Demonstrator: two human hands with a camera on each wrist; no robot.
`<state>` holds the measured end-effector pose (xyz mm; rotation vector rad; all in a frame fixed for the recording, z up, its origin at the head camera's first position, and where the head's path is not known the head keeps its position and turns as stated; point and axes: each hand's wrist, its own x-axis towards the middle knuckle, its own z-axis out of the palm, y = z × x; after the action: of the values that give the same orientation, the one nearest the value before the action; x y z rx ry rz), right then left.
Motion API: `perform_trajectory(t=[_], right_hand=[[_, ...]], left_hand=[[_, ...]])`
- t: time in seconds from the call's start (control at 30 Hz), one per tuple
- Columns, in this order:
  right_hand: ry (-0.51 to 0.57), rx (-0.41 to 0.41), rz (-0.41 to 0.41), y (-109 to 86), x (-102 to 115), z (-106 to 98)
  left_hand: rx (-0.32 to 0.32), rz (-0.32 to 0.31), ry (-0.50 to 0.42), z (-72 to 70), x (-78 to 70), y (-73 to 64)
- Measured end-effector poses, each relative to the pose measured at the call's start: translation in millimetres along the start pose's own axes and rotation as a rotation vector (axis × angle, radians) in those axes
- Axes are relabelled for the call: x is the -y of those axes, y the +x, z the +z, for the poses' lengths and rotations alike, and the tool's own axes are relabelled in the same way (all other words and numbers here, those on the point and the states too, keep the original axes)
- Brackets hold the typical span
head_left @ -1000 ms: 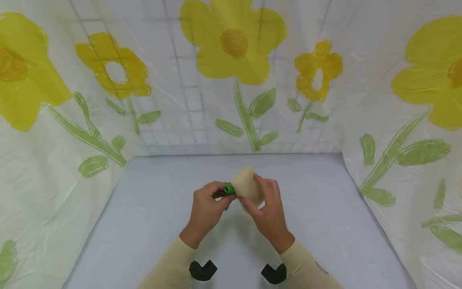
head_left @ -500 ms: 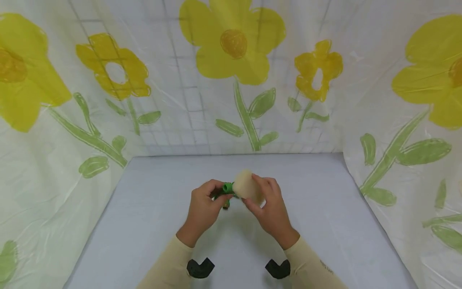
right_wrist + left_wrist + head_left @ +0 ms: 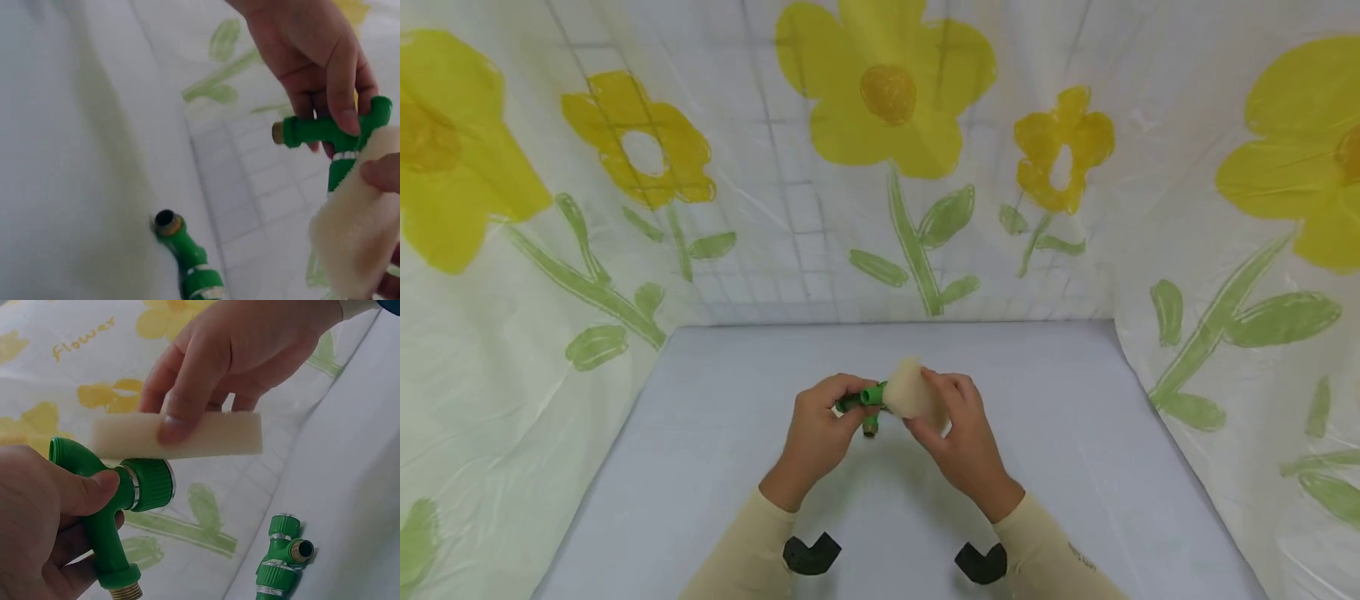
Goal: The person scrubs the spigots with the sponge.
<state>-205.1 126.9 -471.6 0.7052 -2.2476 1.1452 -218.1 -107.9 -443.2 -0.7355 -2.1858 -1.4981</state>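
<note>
My left hand [image 3: 818, 429] grips a green tap [image 3: 103, 519] with a curved spout, a ribbed knob [image 3: 153, 484] and a brass threaded end. The thumb lies across the tap's body near the knob. In my right hand [image 3: 964, 437] is a cream sponge [image 3: 219, 434], pinched between thumb and fingers. The sponge's lower face is right at the top of the knob in the left wrist view. From the right wrist view, the sponge [image 3: 356, 219] overlaps part of the tap [image 3: 319, 131], hiding most of the knob.
A second green fitting [image 3: 278, 565], a valve with a brass outlet and silver rings, lies on the white table [image 3: 715, 467] below the hands. Behind the table hangs a translucent curtain [image 3: 745, 275] printed with yellow flowers.
The left hand has shifted slightly left, showing more of the tap and of the green fitting beneath. The sponge has tilted back and forth at the tap in the right hand.
</note>
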Motion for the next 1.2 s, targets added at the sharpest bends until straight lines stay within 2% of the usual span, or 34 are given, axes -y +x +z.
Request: perform_trajectory(t=[0.13, 0.27, 0.33, 0.5, 0.63, 0.7, 0.87, 0.93, 1.07, 1.13, 1.2], right_hand=[[0.046, 0.039, -0.052, 0.4, 4.1, -1.2], [0.046, -0.004, 0.032, 4.6, -0.3, -2.1], [0.065, 0.000, 0.062, 3.4, -0.4, -1.2], [0.121, 0.050, 0.008, 1.3, 4.1, 0.9], [0.067, 0.011, 0.108, 5.3, -1.0, 0.1], [0.061, 0.013, 0.132, 4.7, -1.9, -0.4], [0.139, 0.094, -0.007, 6.2, 5.4, -1.8], [0.117, 0.080, -0.011, 9.5, 4.7, -1.8], [0.023, -0.002, 0.089, 9.9, -1.0, 0.8], [0.005, -0.025, 0.079, 6.7, -0.8, 4.3], [-0.001, -0.033, 0.012, 3.3, 1.9, 9.2]], left_hand=[[0.013, 0.017, 0.005, -3.8, 0.6, 0.0], [0.062, 0.032, -0.033, -3.6, 1.0, 1.1], [0.074, 0.028, -0.036, -2.8, 1.0, 0.3], [0.046, 0.013, -0.008, -3.0, 4.7, -1.6], [0.066, 0.022, -0.019, -3.7, 5.1, -1.6], [0.073, 0.022, -0.017, -4.0, 5.5, -2.0], [0.054, 0.012, 0.002, -6.0, 7.6, -0.7], [0.052, 0.010, -0.001, -6.8, 7.5, 0.4], [0.063, -0.027, -0.035, -7.5, 6.8, 0.3], [0.048, -0.074, -0.077, -7.5, 6.5, -0.1], [0.015, -0.152, -0.128, -7.2, 5.7, 0.2]])
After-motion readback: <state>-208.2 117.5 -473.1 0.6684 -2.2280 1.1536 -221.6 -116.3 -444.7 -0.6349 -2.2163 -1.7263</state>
